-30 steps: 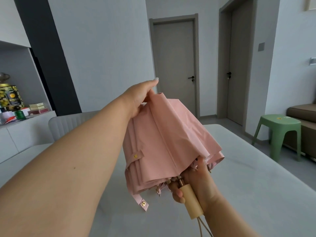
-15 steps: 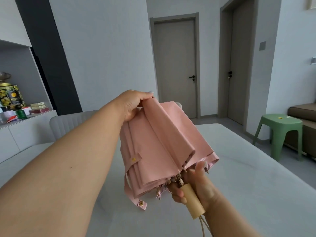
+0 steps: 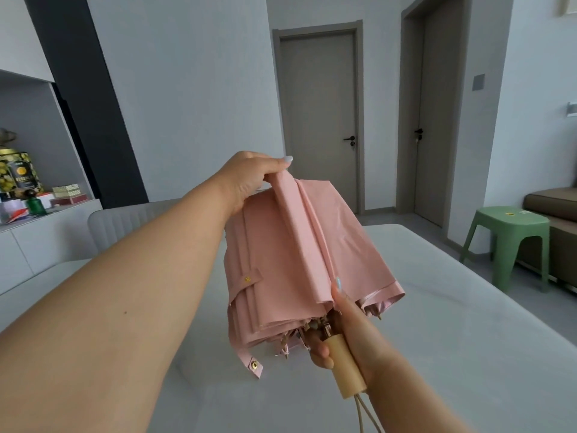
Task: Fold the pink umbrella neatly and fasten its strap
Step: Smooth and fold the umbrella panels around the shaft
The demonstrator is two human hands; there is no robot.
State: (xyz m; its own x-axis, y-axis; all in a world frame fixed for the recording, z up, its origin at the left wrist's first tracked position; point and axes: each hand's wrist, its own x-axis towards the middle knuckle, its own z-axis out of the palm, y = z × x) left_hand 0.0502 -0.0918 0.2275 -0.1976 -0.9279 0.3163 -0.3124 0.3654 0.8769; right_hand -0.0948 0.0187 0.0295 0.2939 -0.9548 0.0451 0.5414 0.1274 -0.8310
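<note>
The pink umbrella [image 3: 293,260] is collapsed and held in the air over the table, its canopy in loose pleats. My left hand [image 3: 249,179] pinches a fold at the far, top end of the canopy. My right hand [image 3: 349,339] grips the wooden handle [image 3: 346,367], with one finger stretched up along a pleat. The pink strap [image 3: 249,362] hangs loose below the canopy, its gold snap showing. A second snap tab [image 3: 249,278] sits on the left side of the canopy.
A pale grey table [image 3: 437,354] lies under the umbrella. A grey chair back [image 3: 125,223] stands behind it. A green stool [image 3: 509,239] and a brown sofa [image 3: 555,204] are at the right. A shelf with tins and boxes [image 3: 28,189] is at the left.
My left hand has pulled one pleat out straight along the canopy's top, and the folds lie flatter. My right hand's finger now presses along that pleat. The handle has stayed in place.
</note>
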